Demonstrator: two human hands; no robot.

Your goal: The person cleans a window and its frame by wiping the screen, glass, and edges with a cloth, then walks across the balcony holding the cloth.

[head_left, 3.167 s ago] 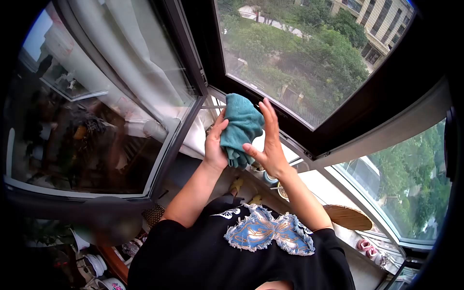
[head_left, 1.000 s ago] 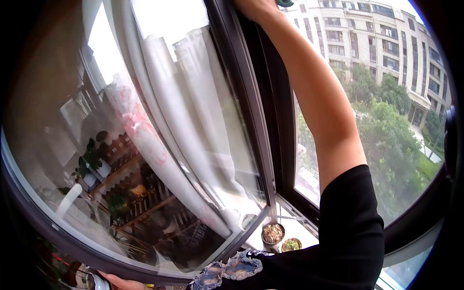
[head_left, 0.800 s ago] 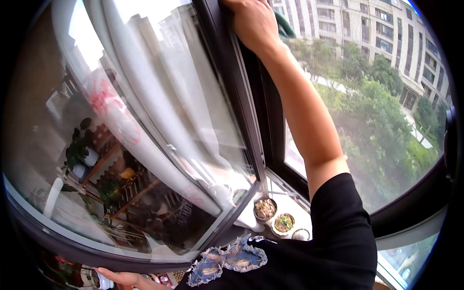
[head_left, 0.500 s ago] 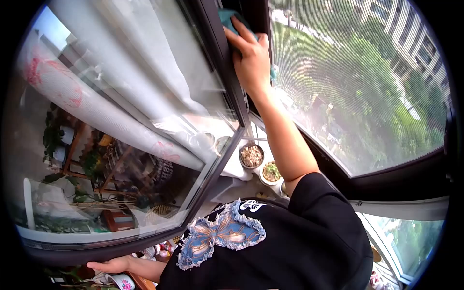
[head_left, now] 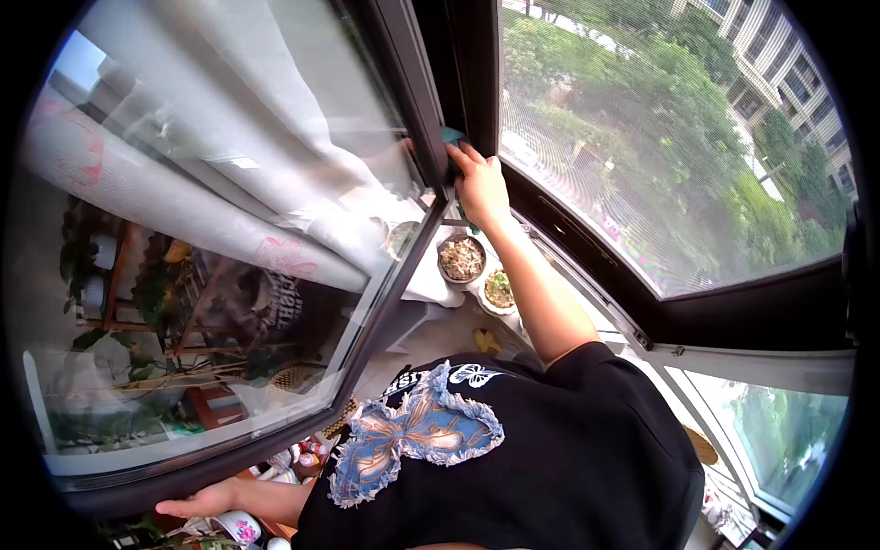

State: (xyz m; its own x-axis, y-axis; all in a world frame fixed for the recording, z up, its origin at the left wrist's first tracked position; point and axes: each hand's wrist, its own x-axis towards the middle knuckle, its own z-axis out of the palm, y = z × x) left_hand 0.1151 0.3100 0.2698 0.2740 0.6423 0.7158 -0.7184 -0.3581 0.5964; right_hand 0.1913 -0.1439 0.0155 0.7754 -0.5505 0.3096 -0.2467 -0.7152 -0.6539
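My right hand (head_left: 481, 188) is closed on a teal cloth (head_left: 452, 136), pressing it into the dark window frame (head_left: 477, 82) beside the hinged sash. Only part of the cloth shows past my fingers. The glass window sash (head_left: 394, 266) stands swung open on the left, its dark edge running down toward me. Under its lower edge, my left hand (head_left: 206, 500) lies with fingers stretched out, against or very close to the frame. Nothing shows in that hand.
A mesh screen (head_left: 623, 165) covers the opening at right. Below my right arm are a bowl of dry material (head_left: 461, 259) and a potted plant (head_left: 499, 291). A white curtain (head_left: 202, 183) shows through the glass. A flowered pot (head_left: 240, 528) sits below my left hand.
My right hand has slid down the frame, toward me, with the cloth. My left hand has stayed by the sash's lower edge. The view has shifted slightly.
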